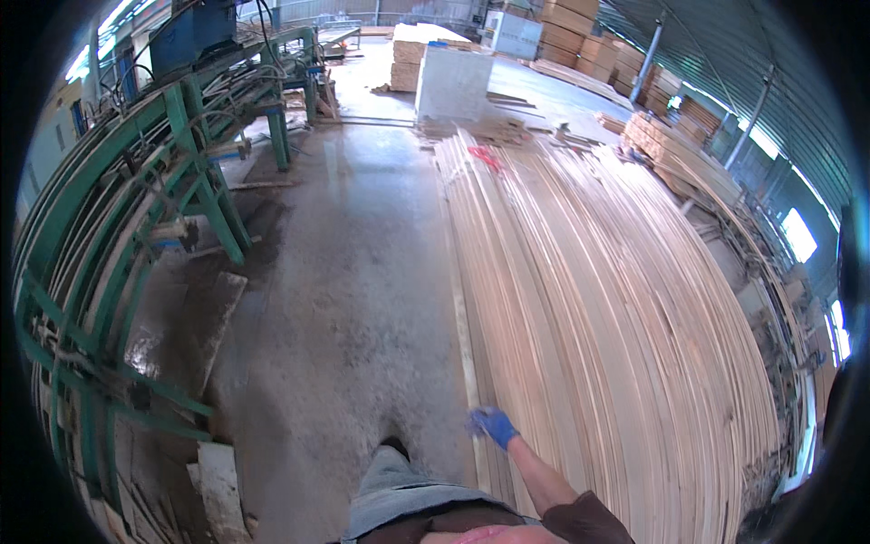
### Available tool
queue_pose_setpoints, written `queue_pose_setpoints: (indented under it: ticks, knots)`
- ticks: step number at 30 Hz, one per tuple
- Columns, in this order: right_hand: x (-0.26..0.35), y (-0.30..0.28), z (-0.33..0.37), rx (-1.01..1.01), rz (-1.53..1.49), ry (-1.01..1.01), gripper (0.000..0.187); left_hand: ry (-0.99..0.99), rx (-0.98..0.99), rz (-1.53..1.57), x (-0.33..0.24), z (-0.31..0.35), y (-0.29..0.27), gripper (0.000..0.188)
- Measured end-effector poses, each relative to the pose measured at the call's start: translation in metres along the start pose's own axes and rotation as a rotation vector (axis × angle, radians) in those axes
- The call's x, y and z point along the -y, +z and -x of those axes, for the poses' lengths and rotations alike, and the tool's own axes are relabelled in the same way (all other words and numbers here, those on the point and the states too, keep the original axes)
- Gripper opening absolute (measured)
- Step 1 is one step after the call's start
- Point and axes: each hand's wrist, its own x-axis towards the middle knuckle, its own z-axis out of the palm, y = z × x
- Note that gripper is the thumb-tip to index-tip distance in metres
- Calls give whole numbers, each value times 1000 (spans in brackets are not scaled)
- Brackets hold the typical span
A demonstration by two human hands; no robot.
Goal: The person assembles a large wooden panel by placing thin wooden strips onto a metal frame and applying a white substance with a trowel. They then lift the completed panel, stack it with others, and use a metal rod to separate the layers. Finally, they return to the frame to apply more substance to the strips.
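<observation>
My right hand [494, 424], in a blue glove, hangs low at the left edge of a wide spread of long wooden boards [616, 299]. Its fingers point left and look loosely apart, a little blurred, with nothing visible in them. Whether the fingertips touch the outermost board [464, 335] beneath them I cannot tell. The boards lie side by side, running away from me toward the far end. Something red [485, 159] lies across their far part. My left hand is out of view.
Bare concrete floor [353, 272] runs along the boards' left side. A long green metal machine frame [204, 181] stands on the left, with loose panels [217, 485] by its base. Ahead are a pale upright block [453, 86] and stacked lumber [408, 63]; more lumber stacks [675, 150] stand right.
</observation>
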Motion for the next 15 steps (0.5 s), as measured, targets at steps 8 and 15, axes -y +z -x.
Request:
queue_pose_setpoints:
  ticks: [8, 15]
  knots:
    - [-47, -90, -149, 394, 1124, 386, 39, 514, 48, -1, -569, -117, 63, 40]
    - [158, -114, -474, 506, 1333, 173, 35, 478, 168, 226, -895, -175, 165, 36]
